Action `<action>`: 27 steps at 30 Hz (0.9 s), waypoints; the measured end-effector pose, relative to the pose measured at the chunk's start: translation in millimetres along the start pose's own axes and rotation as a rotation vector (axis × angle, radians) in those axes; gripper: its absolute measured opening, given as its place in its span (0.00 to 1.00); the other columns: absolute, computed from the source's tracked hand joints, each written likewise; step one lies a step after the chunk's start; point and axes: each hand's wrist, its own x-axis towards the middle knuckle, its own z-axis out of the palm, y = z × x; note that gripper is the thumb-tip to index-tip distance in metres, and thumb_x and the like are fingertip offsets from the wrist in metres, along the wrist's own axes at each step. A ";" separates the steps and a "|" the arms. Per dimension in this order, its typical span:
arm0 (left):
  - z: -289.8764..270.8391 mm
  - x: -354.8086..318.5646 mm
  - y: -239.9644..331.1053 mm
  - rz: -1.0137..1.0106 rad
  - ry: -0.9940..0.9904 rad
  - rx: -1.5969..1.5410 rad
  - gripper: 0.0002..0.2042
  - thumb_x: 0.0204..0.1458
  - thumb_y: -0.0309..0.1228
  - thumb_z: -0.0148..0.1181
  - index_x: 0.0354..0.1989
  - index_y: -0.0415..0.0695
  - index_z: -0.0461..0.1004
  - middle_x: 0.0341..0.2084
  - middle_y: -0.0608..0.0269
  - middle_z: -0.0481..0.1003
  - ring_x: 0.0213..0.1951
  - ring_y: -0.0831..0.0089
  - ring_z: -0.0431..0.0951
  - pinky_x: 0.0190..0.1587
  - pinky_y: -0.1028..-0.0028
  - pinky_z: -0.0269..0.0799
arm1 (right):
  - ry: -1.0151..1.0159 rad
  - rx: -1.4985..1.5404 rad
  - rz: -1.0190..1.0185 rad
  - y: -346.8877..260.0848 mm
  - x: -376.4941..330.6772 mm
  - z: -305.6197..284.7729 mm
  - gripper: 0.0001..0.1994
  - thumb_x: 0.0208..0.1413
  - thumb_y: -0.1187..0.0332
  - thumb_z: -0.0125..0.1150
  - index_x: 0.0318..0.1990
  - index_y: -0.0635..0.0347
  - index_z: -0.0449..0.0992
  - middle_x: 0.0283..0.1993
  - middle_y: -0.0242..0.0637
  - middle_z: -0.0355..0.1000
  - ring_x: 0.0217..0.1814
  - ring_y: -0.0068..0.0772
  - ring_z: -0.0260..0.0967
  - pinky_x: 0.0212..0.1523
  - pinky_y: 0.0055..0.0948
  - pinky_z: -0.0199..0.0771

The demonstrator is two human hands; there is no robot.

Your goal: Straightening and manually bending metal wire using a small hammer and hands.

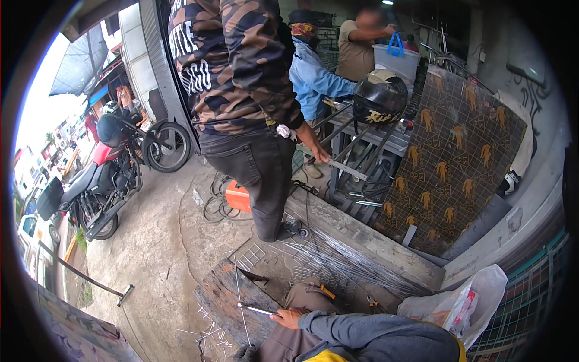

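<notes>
My right hand comes in from the lower right in a grey sleeve and is closed around a short silver bar-like tool. The tool points left, its far end against a thin metal rod. That rod crosses a worn wooden board on the ground. At the lower edge, my left hand shows only in part, in a dark glove, closed at the rod's near end. Short cut pieces of rod lie scattered beside the board, and a small wire grid lies just beyond it.
A person in a camouflage top stands ahead, one hand on a metal bar. Long rods lie along a concrete ledge. Pliers and a plastic bag are at right. An orange machine and a motorcycle stand left.
</notes>
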 end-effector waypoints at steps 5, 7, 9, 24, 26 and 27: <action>1.5 -1.4 -2.4 -0.004 0.006 -0.008 0.08 0.56 0.31 0.61 0.39 0.40 0.79 0.25 0.69 0.74 0.26 0.79 0.70 0.29 0.77 0.65 | -0.028 0.006 0.017 -3.9 -1.2 -6.4 0.32 0.63 0.36 0.41 0.35 0.62 0.70 0.28 0.61 0.74 0.33 0.67 0.74 0.35 0.58 0.71; 2.2 -1.5 -2.8 -0.005 0.008 -0.010 0.08 0.56 0.31 0.61 0.39 0.40 0.79 0.25 0.70 0.74 0.26 0.79 0.69 0.29 0.77 0.65 | -0.032 -0.001 0.020 -5.2 -1.7 -8.4 0.32 0.63 0.36 0.41 0.36 0.62 0.71 0.29 0.61 0.74 0.34 0.67 0.74 0.36 0.58 0.71; 2.4 -1.5 -3.6 -0.005 0.012 -0.014 0.08 0.56 0.31 0.61 0.39 0.40 0.79 0.25 0.70 0.73 0.26 0.79 0.69 0.29 0.77 0.65 | -0.059 0.002 0.036 -10.9 -3.3 -13.5 0.32 0.63 0.36 0.41 0.36 0.62 0.71 0.29 0.61 0.74 0.35 0.67 0.74 0.37 0.58 0.71; 6.3 -2.5 -4.9 -0.013 0.028 -0.035 0.08 0.56 0.31 0.61 0.39 0.41 0.79 0.24 0.70 0.73 0.26 0.80 0.69 0.29 0.78 0.64 | 0.015 0.025 -0.005 5.0 0.6 2.3 0.30 0.63 0.38 0.45 0.33 0.63 0.70 0.25 0.60 0.72 0.31 0.67 0.73 0.33 0.58 0.70; 5.9 -2.7 -5.3 -0.013 0.034 -0.039 0.08 0.56 0.32 0.61 0.39 0.41 0.79 0.24 0.70 0.73 0.25 0.80 0.68 0.29 0.78 0.64 | 0.006 0.025 -0.005 0.7 -0.2 -1.3 0.30 0.63 0.38 0.45 0.33 0.62 0.70 0.25 0.60 0.73 0.31 0.67 0.73 0.32 0.58 0.70; 5.7 -2.8 -5.6 -0.014 0.036 -0.041 0.08 0.56 0.32 0.61 0.39 0.41 0.79 0.24 0.70 0.73 0.25 0.80 0.68 0.28 0.78 0.64 | -0.001 0.027 -0.003 -0.8 -0.3 -2.5 0.30 0.63 0.39 0.45 0.33 0.62 0.70 0.25 0.60 0.73 0.31 0.67 0.73 0.32 0.58 0.70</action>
